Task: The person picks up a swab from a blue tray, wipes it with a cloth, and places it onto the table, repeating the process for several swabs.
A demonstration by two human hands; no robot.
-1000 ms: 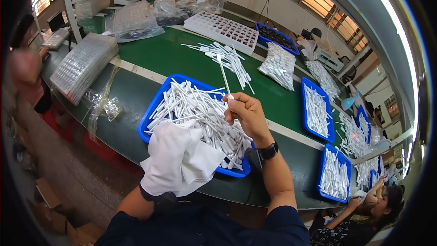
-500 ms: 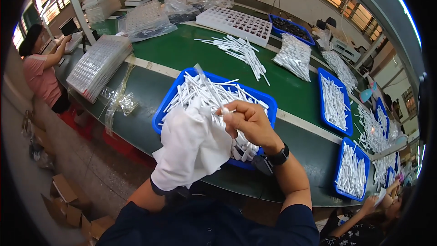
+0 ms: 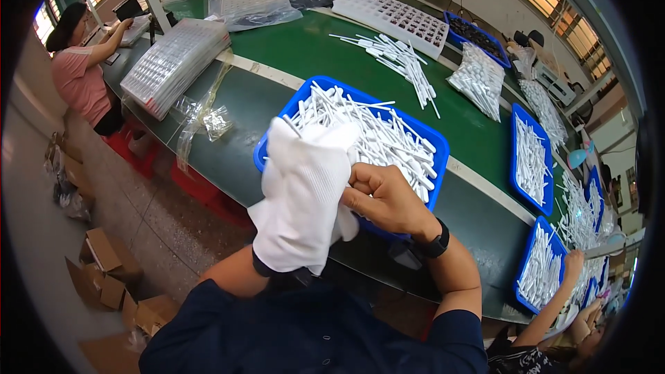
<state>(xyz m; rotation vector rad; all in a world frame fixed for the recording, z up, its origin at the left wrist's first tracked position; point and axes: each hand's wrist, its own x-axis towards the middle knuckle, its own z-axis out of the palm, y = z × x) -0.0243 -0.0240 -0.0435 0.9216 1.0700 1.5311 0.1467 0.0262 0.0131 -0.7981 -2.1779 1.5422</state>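
Note:
White ribbed fabric, a glove or cloth, covers my left hand (image 3: 298, 201), so its fingers are hidden. My right hand (image 3: 391, 201) is closed beside it, with thumb and forefinger pinched against the fabric's edge. Whatever is between those fingertips is hidden from view. Both hands are over the near edge of a blue tray (image 3: 443, 159), which is heaped with thin white sticks (image 3: 388, 131) that have thicker ends. A dark watch (image 3: 436, 239) is on my right wrist.
Loose white sticks (image 3: 402, 66) lie on the green bench (image 3: 291, 48). Farther back are a white holed tray (image 3: 391, 21) and a filled clear bag (image 3: 478, 79). Blue trays (image 3: 530, 156) stand to the right. At left are stacked clear trays (image 3: 176, 66) and a co-worker (image 3: 80, 73); another person's arm (image 3: 554, 298) reaches in at lower right.
My view has shifted, moving the bench right and down in the picture. My right hand has turned and drawn in against the white fabric. At lower right, another person's arm has risen toward a tray.

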